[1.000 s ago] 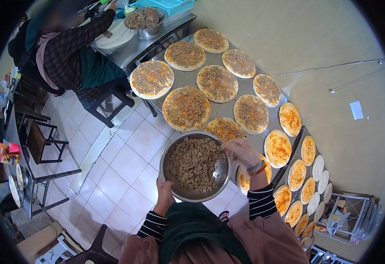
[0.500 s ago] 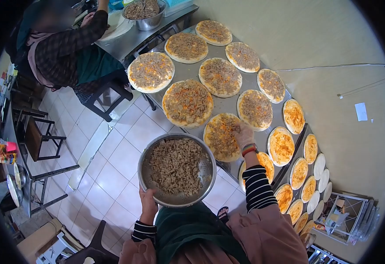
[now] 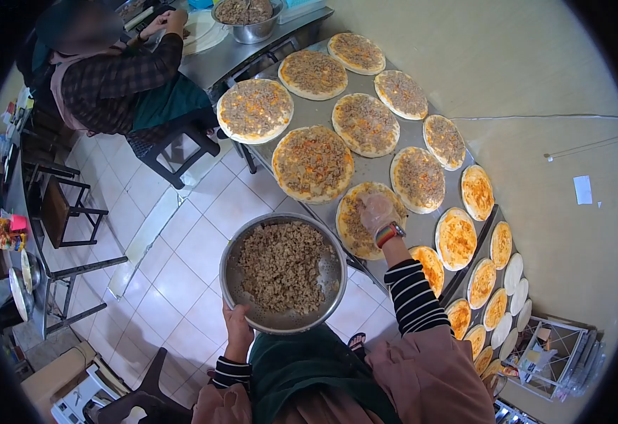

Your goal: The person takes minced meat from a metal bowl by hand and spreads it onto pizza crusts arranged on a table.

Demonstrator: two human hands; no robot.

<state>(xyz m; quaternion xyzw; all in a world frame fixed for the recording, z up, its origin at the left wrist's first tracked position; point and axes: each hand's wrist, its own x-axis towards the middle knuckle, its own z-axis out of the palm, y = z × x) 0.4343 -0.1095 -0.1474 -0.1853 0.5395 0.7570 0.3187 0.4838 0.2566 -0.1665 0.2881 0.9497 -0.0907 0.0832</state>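
Observation:
My left hand [image 3: 237, 326] grips the near left rim of a metal bowl [image 3: 228, 286], fingers closed on its edge. Crumbled cooked minced meat [image 3: 284, 265] fills much of the bowl. My right hand [image 3: 379, 214], in a clear plastic glove, lies over a round flatbread [image 3: 355, 232] topped with minced meat, fingers extended and touching the topping. That flatbread sits at the table's near edge, just beyond the bowl. Beside it are other meat-topped flatbreads [image 3: 418, 180] and one [image 3: 313, 164] with orange bits.
A metal table [image 3: 365, 166] carries several topped flatbreads. Farther right, sauce-covered rounds [image 3: 456, 239] and plain dough rounds [image 3: 513, 274] lie in rows. A co-worker [image 3: 122, 81] sits at a steel counter near another meat-filled bowl [image 3: 252, 32]. A stool [image 3: 182, 152] and white rack [image 3: 542, 353] stand nearby.
My right hand has moved slightly left and inward across the same flatbread, covering more of its middle. The bowl stays in my left hand. The co-worker's hands have come together over the counter.

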